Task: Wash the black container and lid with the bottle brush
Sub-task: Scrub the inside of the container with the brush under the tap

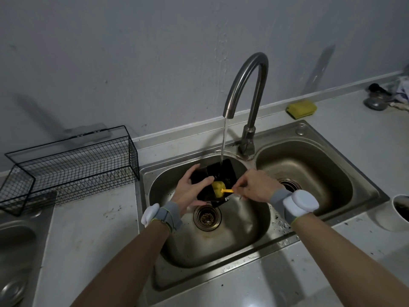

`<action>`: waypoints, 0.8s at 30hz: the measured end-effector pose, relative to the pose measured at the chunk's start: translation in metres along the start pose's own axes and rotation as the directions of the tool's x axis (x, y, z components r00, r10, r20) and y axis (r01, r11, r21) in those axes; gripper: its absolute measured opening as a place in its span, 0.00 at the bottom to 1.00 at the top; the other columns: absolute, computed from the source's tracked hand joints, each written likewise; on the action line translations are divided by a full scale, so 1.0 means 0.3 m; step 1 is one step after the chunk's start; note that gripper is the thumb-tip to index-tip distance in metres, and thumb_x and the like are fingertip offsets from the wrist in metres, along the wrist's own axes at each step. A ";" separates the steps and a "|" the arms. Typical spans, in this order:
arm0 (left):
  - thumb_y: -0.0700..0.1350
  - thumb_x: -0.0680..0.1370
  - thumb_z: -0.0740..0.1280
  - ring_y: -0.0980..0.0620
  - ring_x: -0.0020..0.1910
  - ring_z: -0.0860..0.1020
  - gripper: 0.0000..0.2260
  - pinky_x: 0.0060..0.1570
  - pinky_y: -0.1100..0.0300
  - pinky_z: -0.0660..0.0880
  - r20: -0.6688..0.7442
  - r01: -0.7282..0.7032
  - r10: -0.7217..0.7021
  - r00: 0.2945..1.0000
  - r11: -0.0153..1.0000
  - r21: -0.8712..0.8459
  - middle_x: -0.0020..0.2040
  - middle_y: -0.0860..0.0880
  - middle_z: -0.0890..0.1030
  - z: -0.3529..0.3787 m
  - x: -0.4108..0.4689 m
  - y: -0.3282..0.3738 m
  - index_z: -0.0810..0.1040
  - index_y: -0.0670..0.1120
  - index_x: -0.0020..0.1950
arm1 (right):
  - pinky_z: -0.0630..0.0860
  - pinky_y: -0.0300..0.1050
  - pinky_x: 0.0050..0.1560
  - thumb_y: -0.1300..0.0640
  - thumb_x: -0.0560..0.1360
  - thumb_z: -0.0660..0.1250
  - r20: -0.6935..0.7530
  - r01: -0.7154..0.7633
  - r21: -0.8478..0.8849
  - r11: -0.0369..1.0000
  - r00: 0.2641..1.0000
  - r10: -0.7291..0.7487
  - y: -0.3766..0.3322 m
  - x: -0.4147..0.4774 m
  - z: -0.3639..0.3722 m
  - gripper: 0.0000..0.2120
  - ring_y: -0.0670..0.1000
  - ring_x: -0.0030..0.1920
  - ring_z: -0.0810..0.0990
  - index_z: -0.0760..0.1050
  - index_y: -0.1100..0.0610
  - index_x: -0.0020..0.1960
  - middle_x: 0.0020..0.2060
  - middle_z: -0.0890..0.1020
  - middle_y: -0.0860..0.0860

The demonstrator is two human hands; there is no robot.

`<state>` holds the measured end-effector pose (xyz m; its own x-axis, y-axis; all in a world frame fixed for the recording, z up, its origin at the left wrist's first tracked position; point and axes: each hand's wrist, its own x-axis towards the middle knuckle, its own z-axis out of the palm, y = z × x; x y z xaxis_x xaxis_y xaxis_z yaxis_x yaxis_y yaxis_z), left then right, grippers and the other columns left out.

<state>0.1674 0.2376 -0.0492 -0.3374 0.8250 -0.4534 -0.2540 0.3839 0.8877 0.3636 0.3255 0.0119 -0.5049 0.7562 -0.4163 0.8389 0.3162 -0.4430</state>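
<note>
Over the left sink basin [221, 240] my left hand [190, 189] grips the black container [219, 173] by its left edge, tilted under the running water. My right hand [254, 185] pinches the yellow handle of the bottle brush [218, 188], whose yellow sponge head presses against the container's inside. A second black piece [218, 203], possibly the lid, shows just below the container; I cannot tell it apart clearly.
The curved tap [247, 89] pours a thin stream into the container. A right basin [309, 173] lies beside it. A black wire basket [73, 167] stands on the left counter, a yellow sponge [301, 108] behind the sink, a white cup [398, 211] at the right edge.
</note>
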 end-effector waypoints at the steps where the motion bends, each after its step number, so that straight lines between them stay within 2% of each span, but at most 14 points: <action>1: 0.49 0.70 0.79 0.52 0.49 0.84 0.30 0.39 0.49 0.84 -0.001 -0.013 0.013 1.000 1.000 0.017 0.62 0.48 0.77 0.000 -0.003 0.000 0.73 0.61 0.69 | 0.78 0.48 0.55 0.48 0.78 0.68 -0.014 -0.012 -0.035 0.999 1.000 0.011 0.005 0.000 0.000 0.06 0.47 0.49 0.80 0.85 0.43 0.49 0.42 0.87 0.48; 4: 0.48 0.70 0.79 0.51 0.49 0.84 0.29 0.37 0.51 0.84 -0.029 -0.043 0.045 0.999 0.997 0.057 0.61 0.50 0.77 -0.025 -0.017 0.002 0.73 0.61 0.68 | 0.78 0.50 0.57 0.46 0.79 0.66 -0.082 -0.044 -0.136 0.990 0.996 0.033 0.007 -0.001 0.004 0.08 0.55 0.56 0.82 0.82 0.41 0.54 0.52 0.84 0.51; 8: 0.51 0.68 0.80 0.46 0.54 0.82 0.29 0.36 0.55 0.83 -0.059 -0.094 0.103 0.993 0.986 0.136 0.63 0.48 0.76 -0.065 -0.029 0.012 0.74 0.63 0.65 | 0.75 0.51 0.52 0.46 0.80 0.63 -0.184 -0.020 -0.213 0.977 0.983 -0.020 0.009 -0.020 0.033 0.10 0.60 0.57 0.81 0.81 0.39 0.58 0.56 0.81 0.52; 9: 0.53 0.66 0.80 0.45 0.57 0.81 0.29 0.38 0.55 0.83 -0.069 -0.118 0.133 0.989 0.975 0.188 0.64 0.47 0.76 -0.074 -0.030 0.016 0.74 0.64 0.64 | 0.75 0.52 0.52 0.45 0.80 0.62 -0.208 -0.002 -0.236 0.972 0.977 -0.048 0.006 -0.029 0.045 0.11 0.60 0.57 0.81 0.80 0.39 0.58 0.56 0.81 0.52; 12: 0.59 0.63 0.79 0.45 0.63 0.76 0.32 0.59 0.45 0.79 -0.071 -0.199 0.248 0.966 0.890 0.410 0.65 0.47 0.74 -0.103 -0.033 0.025 0.72 0.67 0.65 | 0.76 0.52 0.51 0.43 0.81 0.59 -0.309 0.031 -0.274 0.961 0.944 -0.118 0.005 -0.061 0.071 0.13 0.60 0.55 0.82 0.79 0.38 0.62 0.54 0.83 0.53; 14: 0.60 0.63 0.78 0.48 0.64 0.73 0.33 0.65 0.49 0.73 -0.074 -0.232 0.317 0.945 0.815 0.530 0.64 0.49 0.73 -0.133 -0.045 0.025 0.70 0.67 0.65 | 0.77 0.52 0.49 0.41 0.82 0.58 -0.372 0.042 -0.293 0.955 0.916 -0.154 0.002 -0.082 0.083 0.14 0.61 0.53 0.83 0.78 0.37 0.63 0.52 0.84 0.52; 17: 0.58 0.64 0.78 0.51 0.59 0.73 0.34 0.59 0.61 0.69 -0.090 -0.261 0.391 0.916 0.751 0.606 0.62 0.50 0.69 -0.166 -0.063 0.028 0.69 0.67 0.67 | 0.76 0.51 0.44 0.40 0.82 0.57 -0.427 0.058 -0.298 0.953 0.885 -0.188 0.001 -0.107 0.098 0.15 0.61 0.50 0.84 0.78 0.38 0.63 0.50 0.86 0.51; 19: 0.57 0.66 0.78 0.52 0.57 0.71 0.34 0.56 0.64 0.67 -0.101 -0.269 0.439 0.893 0.699 0.663 0.65 0.48 0.67 -0.179 -0.074 0.040 0.68 0.66 0.68 | 0.76 0.50 0.42 0.40 0.82 0.57 -0.445 0.054 -0.296 0.954 0.875 -0.188 0.002 -0.121 0.113 0.15 0.60 0.48 0.84 0.78 0.39 0.62 0.48 0.86 0.51; 24: 0.57 0.66 0.77 0.41 0.67 0.69 0.34 0.64 0.48 0.74 -0.088 -0.306 0.591 0.802 0.532 0.790 0.70 0.45 0.63 -0.218 -0.124 0.093 0.67 0.64 0.70 | 0.69 0.47 0.38 0.41 0.83 0.56 -0.505 -0.011 -0.235 0.972 0.856 -0.112 0.008 -0.133 0.172 0.16 0.60 0.46 0.84 0.79 0.43 0.60 0.45 0.86 0.52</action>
<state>0.1136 0.1905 -0.0128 -0.5002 0.8521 0.1538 0.6836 0.2796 0.6742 0.3752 0.2667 -0.0136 -0.4236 0.9010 0.0939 0.8688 0.4334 -0.2395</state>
